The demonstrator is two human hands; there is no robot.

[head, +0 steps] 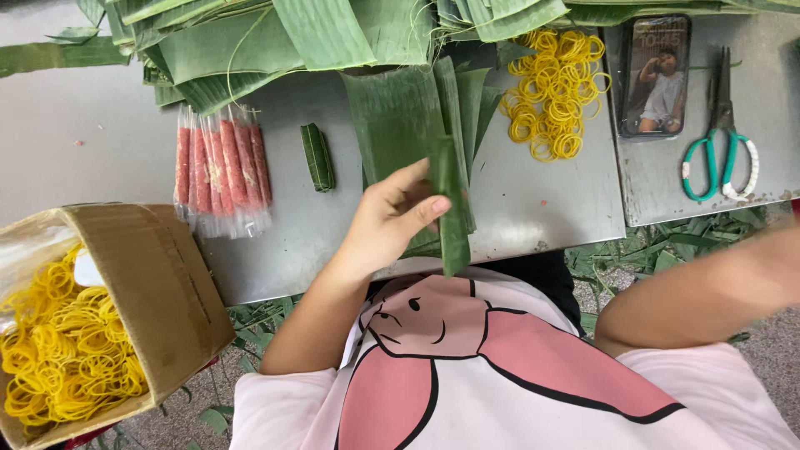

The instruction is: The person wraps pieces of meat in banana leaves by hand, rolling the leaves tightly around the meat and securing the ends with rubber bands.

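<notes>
Pink and white shirt cloth (500, 375) fills the bottom of the view, nearest of all. At far left an open cardboard box (158, 283) of yellow rubber bands hangs past the edge of the grey metal table (100, 150). On the tabletop lie a bundle of red sausages in clear wrap (221, 167), then a small wrapped leaf parcel (317, 157), both with bare metal around them. Cut banana leaves (275, 42) are heaped along the far edge. The left hand (392, 221) pinches a folded leaf strip (450, 208) between thumb and fingers; the strip stands lengthwise, its long axis running from the far side toward the person, lower end overhanging the near table edge. Farther right sit loose rubber bands (554, 92), a phone (656, 75) and green-handled scissors (721, 142). Only the right forearm shows; its hand is out of frame. Leaf scraps litter the floor (658, 250).
</notes>
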